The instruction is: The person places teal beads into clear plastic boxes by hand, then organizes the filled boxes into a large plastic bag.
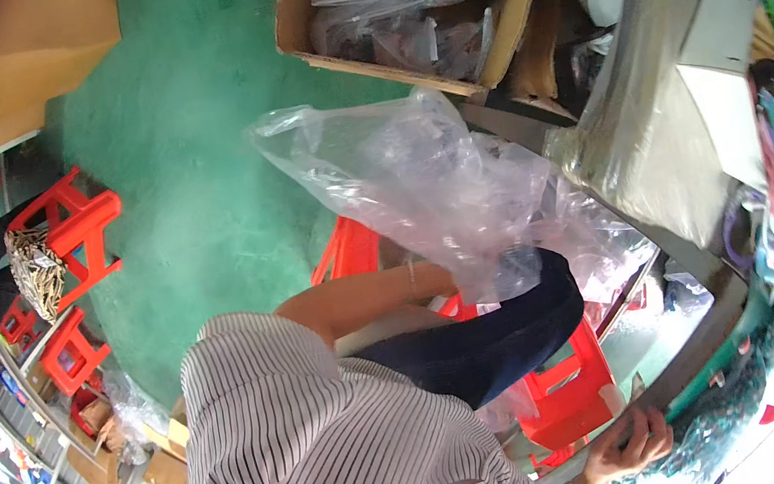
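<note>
A large clear plastic bag (407,173) spreads in front of me, over my dark-trousered leg. My left forearm reaches to its lower part, and only the back of my left hand (436,281) shows. The bag hides those fingers, so their grip cannot be made out. At the lower right my right hand (632,446) is at the table edge (679,388), with its fingers curled together. Whatever they may hold is too small or hidden to name. Beside that hand lies a heap of small teal pieces (728,411) in clear plastic.
A cardboard box (399,63) with a filled clear bag stands at the top. Stacked clear plastic sleeves (656,149) and a white box (722,87) lie on the right. Red stools (573,395) stand below my leg and at the left (77,235), over green floor.
</note>
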{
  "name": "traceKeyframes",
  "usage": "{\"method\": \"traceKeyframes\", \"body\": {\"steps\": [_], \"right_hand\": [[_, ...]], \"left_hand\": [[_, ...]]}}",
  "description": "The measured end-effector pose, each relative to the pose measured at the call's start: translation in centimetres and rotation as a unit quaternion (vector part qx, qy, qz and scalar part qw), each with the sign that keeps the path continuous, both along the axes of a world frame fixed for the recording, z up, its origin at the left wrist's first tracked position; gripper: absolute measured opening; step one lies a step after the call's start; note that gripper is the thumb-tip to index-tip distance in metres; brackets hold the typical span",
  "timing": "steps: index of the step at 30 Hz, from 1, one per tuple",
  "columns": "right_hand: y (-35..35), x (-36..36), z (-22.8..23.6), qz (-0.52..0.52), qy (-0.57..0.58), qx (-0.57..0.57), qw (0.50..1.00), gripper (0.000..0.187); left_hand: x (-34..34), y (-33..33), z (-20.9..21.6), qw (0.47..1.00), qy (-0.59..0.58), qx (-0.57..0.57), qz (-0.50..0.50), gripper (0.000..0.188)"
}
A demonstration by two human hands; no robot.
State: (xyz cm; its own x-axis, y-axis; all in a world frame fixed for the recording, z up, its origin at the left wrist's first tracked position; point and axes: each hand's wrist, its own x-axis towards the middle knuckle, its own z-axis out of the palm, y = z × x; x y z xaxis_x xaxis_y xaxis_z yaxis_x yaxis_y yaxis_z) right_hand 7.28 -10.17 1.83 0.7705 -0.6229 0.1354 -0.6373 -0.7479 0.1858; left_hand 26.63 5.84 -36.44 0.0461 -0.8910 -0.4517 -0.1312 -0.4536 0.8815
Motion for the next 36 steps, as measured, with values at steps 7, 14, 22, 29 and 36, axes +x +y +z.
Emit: {"method": "traceKeyframes", "body": {"steps": [7, 14, 22, 29, 36], "right_hand": [[4.0, 14.4, -6.9, 0.030, -0.183, 0.321, 0.929, 0.085], [6.3, 11.5, -21.9, 0.045, 0.077, 0.443, 0.892, 0.029], [9.4, 9.5, -15.0, 0.016, -0.082, 0.492, 0.867, 0.023], [10.8, 11.6, -10.3, 0.081, -0.136, 0.239, 0.958, 0.053], [4.7, 8.3, -18.5, -0.059, -0.327, 0.283, 0.900, 0.054]], "left_hand": [[-1.9, -3.6, 5.6, 0.990, 0.097, -0.090, 0.054, 0.030], [0.7, 0.1, 9.3, 0.962, 0.210, -0.166, 0.050, 0.035], [8.1, 5.6, 18.7, 0.840, 0.444, 0.042, 0.309, 0.052], [7.4, 5.7, 11.7, 0.851, 0.280, 0.025, 0.443, 0.043], [7.1, 8.1, 17.6, 0.827, 0.297, -0.037, 0.476, 0.047]]}}
